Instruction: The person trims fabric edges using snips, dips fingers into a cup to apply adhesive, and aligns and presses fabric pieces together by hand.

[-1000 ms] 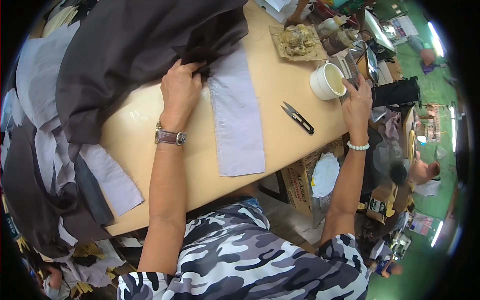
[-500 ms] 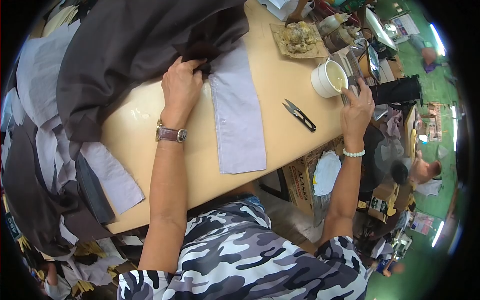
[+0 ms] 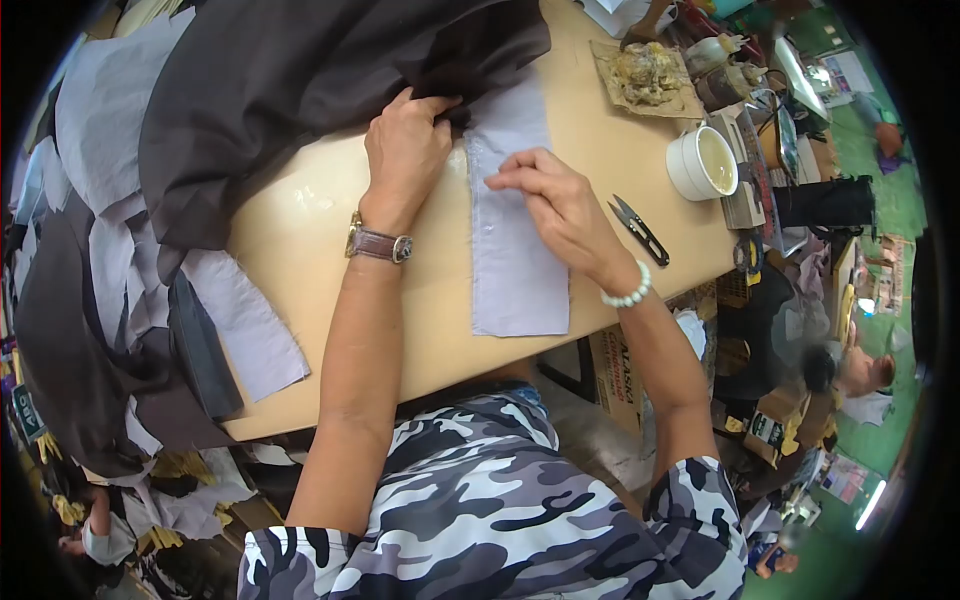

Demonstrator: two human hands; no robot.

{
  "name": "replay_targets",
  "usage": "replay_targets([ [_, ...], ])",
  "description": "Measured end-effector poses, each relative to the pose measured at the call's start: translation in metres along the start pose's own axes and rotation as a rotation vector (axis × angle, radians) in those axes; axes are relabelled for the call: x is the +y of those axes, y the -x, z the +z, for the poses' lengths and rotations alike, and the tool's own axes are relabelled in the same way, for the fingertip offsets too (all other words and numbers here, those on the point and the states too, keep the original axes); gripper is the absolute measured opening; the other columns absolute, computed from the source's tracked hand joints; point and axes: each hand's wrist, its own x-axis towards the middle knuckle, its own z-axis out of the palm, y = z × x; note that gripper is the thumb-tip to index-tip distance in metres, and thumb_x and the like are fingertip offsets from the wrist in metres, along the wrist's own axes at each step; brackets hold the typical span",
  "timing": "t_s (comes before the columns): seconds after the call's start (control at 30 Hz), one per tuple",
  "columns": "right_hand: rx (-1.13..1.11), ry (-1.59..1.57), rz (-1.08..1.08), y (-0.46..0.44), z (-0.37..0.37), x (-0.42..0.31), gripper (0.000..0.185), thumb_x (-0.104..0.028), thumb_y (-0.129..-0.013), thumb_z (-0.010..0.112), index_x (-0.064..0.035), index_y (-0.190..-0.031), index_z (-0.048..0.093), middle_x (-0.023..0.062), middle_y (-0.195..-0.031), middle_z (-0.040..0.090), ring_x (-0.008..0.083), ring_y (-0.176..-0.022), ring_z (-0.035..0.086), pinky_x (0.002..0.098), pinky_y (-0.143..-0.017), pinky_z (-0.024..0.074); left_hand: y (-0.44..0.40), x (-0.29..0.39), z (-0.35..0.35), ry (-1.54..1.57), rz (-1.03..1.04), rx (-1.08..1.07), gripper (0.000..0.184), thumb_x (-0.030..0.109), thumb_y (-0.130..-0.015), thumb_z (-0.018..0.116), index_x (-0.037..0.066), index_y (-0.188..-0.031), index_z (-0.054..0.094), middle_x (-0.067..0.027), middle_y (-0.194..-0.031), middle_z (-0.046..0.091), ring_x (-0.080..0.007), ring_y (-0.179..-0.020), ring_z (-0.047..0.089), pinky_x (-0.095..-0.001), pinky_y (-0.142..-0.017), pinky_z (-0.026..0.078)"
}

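My left hand (image 3: pixel 408 150), with a watch on its wrist, is closed at the lower edge of a large dark cloth (image 3: pixel 290 120), its fingers partly lost in the dark folds. Beneath the cloth's edge runs a pale lavender fabric strip (image 3: pixel 520 290), flat on the tabletop (image 3: pixel 290 330). Over this strip is my right hand (image 3: pixel 562 212), wearing a beaded bracelet. Its fingers are bent together with nothing visible in them, fingertips at the strip's left edge; contact cannot be made out. Small wet-looking spots show along that edge.
Black thread snips (image 3: pixel 640 230) lie right of my right hand. Beyond them stands a white tub (image 3: pixel 690 165) with pale contents. A crusted board (image 3: pixel 645 75) and bottles (image 3: pixel 728 85) occupy the far right. Loose pale cloth (image 3: pixel 250 330) hangs over the table's left side.
My right hand has left the white tub's rim and come leftward over the lavender strip. My left hand stays at the dark cloth's edge. The whole view has shifted slightly.
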Motion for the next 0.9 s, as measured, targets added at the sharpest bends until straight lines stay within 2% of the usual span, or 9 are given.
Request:
replay_targets([
  [0.3,0.131,0.217,-0.122,-0.017,0.022,0.019,0.029,0.007,-0.075,0.047,-0.0029,-0.091,0.07,0.0136,-0.095,0.058,0.0303,-0.087,0.055,0.038,-0.08,0.045,-0.001,-0.004,0.004,0.0,0.012,0.026,0.026,0.007,-0.071,0.059,0.01,-0.092,0.073,-0.0155,-0.094,0.065,-0.0353,-0.078,0.063,-0.0414,-0.073,0.05],
  [0.43,0.095,0.259,-0.152,0.003,0.025,0.009,0.03,0.007,-0.072,0.05,-0.0038,-0.09,0.07,0.0128,-0.093,0.057,0.0293,-0.086,0.054,0.0392,-0.077,0.0446,-0.001,0.001,0.0,0.0,-0.065,-0.045,0.027,0.007,-0.074,0.056,0.009,-0.097,0.071,-0.0127,-0.098,0.066,-0.0333,-0.086,0.062,-0.0388,-0.079,0.049],
  [0.53,0.052,0.3,-0.169,0.023,0.026,-0.001,0.032,0.006,-0.068,0.052,-0.0046,-0.092,0.07,0.0125,-0.093,0.056,0.029,-0.085,0.054,0.0392,-0.075,0.0442,0.0,-0.003,0.004,0.012,0.013,0.038,0.026,0.007,-0.071,0.059,0.01,-0.092,0.073,-0.0161,-0.092,0.064,-0.0358,-0.077,0.063,-0.0418,-0.073,0.05],
  [0.7,0.006,0.345,-0.256,0.056,0.031,-0.016,0.035,0.004,-0.065,0.053,-0.0058,-0.096,0.069,0.0127,-0.094,0.056,0.0296,-0.086,0.054,0.0383,-0.073,0.0439,0.001,-0.004,0.005,-0.005,0.015,0.045,0.024,0.007,-0.072,0.059,0.01,-0.091,0.073,-0.0151,-0.09,0.065,-0.0359,-0.077,0.063,-0.0417,-0.073,0.051],
  [0.8,-0.078,0.329,-0.22,0.07,0.029,-0.024,0.034,0.004,-0.067,0.054,-0.0059,-0.096,0.068,0.0129,-0.094,0.056,0.0295,-0.088,0.054,0.0383,-0.073,0.0436,0.001,-0.004,0.005,-0.009,0.021,0.056,0.023,0.007,-0.072,0.059,0.01,-0.09,0.073,-0.0143,-0.09,0.065,-0.0356,-0.077,0.063,-0.0415,-0.073,0.051],
  [0.9,-0.022,0.238,-0.219,0.056,0.026,-0.016,0.032,0.004,-0.069,0.053,-0.0047,-0.096,0.068,0.0125,-0.093,0.055,0.0296,-0.087,0.054,0.0385,-0.073,0.0437,-0.001,0.0,0.002,-0.035,-0.027,-0.006,0.025,0.008,-0.074,0.058,0.012,-0.095,0.072,-0.0125,-0.096,0.066,-0.0339,-0.084,0.063,-0.0397,-0.078,0.05],
])
